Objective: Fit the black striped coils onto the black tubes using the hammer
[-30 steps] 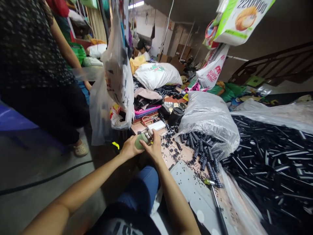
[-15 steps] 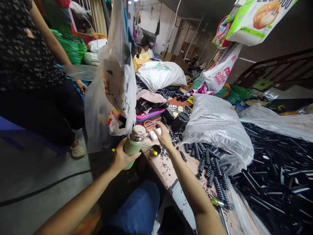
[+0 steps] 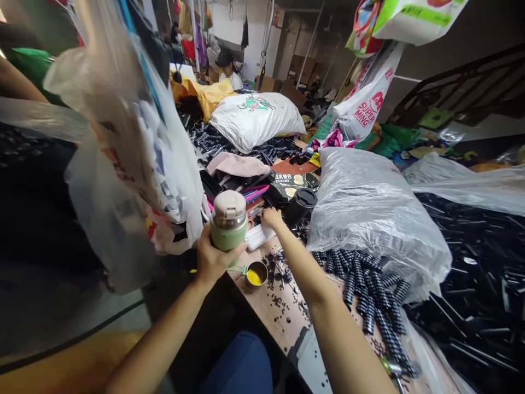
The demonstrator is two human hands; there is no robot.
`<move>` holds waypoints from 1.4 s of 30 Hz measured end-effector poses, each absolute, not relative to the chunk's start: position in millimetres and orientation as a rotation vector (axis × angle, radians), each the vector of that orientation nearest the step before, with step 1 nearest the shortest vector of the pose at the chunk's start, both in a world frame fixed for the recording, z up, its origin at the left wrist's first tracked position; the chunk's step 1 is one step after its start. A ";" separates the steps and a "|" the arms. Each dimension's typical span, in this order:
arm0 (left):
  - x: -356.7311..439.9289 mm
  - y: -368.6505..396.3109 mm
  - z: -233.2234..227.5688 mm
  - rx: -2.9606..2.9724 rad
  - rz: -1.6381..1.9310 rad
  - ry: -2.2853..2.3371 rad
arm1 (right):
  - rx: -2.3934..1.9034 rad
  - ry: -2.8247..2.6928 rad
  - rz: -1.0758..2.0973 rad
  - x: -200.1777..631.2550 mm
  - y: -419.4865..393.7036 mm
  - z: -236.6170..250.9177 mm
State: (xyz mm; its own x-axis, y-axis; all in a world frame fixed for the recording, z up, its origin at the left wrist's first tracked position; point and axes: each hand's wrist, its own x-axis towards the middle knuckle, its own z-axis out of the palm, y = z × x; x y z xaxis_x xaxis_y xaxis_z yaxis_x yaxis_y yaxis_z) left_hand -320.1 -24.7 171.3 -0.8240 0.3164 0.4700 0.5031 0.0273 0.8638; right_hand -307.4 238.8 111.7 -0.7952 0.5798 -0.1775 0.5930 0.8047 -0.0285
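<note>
left hand [image 3: 212,258]: holds green flask [image 3: 228,225] | right hand [image 3: 271,217]: beside white case [image 3: 259,236]

L hand [image 3: 213,257] raised flask [image 3: 228,221] | R hand [image 3: 271,217] reached fwd

Red "SUPER MING" on white hanging bag [image 3: 361,109]; other print too blurry to read.

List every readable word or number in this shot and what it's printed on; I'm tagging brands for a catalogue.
"SUPER MING": red letters on the white hanging bag.
Dark packet on the table: white characters, too small to read.
White sack: a green and red logo, too blurred to read.
Green and white box overhead: print cut off by the frame edge.
Flask in the left hand: no text visible.
</note>
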 end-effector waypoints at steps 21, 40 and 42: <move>-359.3 198.4 128.6 -1.222 -2.018 -2.029 | 1.068 2.863 -0.137 -266.2 254.9 109.6; -374.5 235.1 103.2 -1.116 -2.094 -2.187 | 0.984 2.884 -0.121 -231.7 259.2 102.8; -373.8 234.5 103.6 -1.130 -2.081 -2.201 | 0.951 2.895 -0.128 -227.9 259.0 103.2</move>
State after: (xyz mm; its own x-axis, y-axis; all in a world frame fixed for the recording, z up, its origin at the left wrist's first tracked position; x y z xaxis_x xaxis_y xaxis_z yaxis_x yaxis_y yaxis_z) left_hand -373.8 234.5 103.6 -0.7518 0.5340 0.3868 0.4162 -0.0707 0.9065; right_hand -227.9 259.0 103.2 -0.8018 0.5867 -0.1136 0.5944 0.8026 -0.0508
